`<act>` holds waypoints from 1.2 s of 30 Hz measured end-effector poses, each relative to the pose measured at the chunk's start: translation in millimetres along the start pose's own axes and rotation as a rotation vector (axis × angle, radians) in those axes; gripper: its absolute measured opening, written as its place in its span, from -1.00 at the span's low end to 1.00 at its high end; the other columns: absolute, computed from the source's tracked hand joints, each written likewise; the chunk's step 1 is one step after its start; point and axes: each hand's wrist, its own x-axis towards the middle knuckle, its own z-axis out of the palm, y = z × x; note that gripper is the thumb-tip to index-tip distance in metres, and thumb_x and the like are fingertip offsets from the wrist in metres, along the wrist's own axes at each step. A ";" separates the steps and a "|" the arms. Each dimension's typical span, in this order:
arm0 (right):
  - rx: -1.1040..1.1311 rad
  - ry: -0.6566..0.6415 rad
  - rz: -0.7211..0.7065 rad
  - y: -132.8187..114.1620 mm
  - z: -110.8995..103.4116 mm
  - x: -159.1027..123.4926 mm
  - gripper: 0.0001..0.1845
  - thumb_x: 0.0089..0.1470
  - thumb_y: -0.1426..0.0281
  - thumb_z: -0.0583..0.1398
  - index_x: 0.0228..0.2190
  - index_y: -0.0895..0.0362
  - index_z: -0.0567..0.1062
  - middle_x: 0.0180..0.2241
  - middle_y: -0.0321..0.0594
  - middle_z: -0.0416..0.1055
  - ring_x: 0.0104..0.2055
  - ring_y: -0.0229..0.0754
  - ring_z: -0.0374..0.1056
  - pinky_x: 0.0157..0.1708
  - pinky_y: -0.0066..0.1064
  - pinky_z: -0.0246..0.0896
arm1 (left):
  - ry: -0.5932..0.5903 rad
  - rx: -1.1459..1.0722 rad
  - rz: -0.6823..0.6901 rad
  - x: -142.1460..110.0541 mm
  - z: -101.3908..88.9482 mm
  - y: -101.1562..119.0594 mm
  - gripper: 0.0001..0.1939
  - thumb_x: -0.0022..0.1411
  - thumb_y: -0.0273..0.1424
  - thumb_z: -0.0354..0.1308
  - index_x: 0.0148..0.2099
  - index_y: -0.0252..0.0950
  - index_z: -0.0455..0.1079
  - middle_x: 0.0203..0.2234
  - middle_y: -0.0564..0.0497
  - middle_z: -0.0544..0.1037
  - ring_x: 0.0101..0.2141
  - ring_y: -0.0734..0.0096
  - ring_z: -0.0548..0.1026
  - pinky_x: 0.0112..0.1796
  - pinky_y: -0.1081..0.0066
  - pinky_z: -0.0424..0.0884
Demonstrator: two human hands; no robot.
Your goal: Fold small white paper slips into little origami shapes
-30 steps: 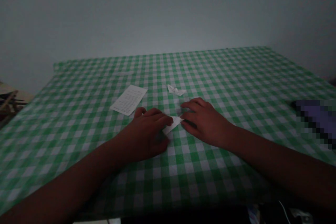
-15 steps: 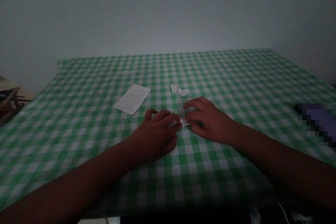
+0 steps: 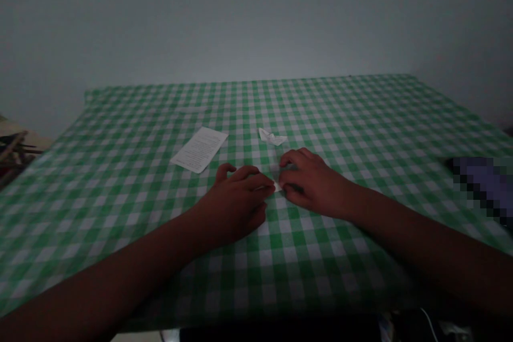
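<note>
A small piece of white paper point(image 3: 277, 187) lies on the tablecloth between my hands, mostly covered by fingers. My left hand point(image 3: 241, 200) has its fingertips pressed together at the paper's left side. From the right, my right hand point(image 3: 312, 181) reaches in with curled fingers, its fingertips closed at the paper's right end. Just beyond them is a folded white paper point(image 3: 272, 137) with pointed ends, like a small paper boat or bow. A flat printed sheet point(image 3: 200, 149) rests farther left.
The green-and-white checked tablecloth point(image 3: 160, 235) covers the table up to a pale wall point(image 3: 256, 21). At the right edge sits a dark, blurred-out object point(image 3: 483, 181). Brown wooden-looking items point(image 3: 16, 155) are off the table at the left.
My right hand's fingertips have drawn in closer to my left fingers, covering more of the small paper. The whole view has shifted slightly; the other papers stay put.
</note>
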 end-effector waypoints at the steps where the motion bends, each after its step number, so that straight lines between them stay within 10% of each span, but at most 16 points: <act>1: -0.001 -0.015 -0.001 0.6 -2.1 -1.6 -0.88 0.17 0.41 0.17 -0.31 0.11 0.54 -0.03 -0.05 0.30 0.01 0.03 0.20 -0.04 -0.07 0.16 | -0.003 -0.001 -0.003 0.0 -0.1 -0.3 -0.66 0.31 -0.45 0.06 0.12 -0.19 0.39 0.06 -0.02 0.52 0.10 0.10 0.34 0.03 0.00 0.08; 36: 0.095 0.016 0.034 10.6 -2.4 -1.5 -0.79 0.15 0.36 0.22 -0.17 0.11 0.57 -0.16 -0.11 0.39 -0.09 -0.03 0.27 -0.06 -0.13 0.18 | -0.060 -0.002 0.035 0.5 1.6 -8.2 -0.64 0.35 -0.45 0.04 0.17 -0.20 0.35 0.03 -0.05 0.48 0.06 0.12 0.35 -0.03 0.07 0.14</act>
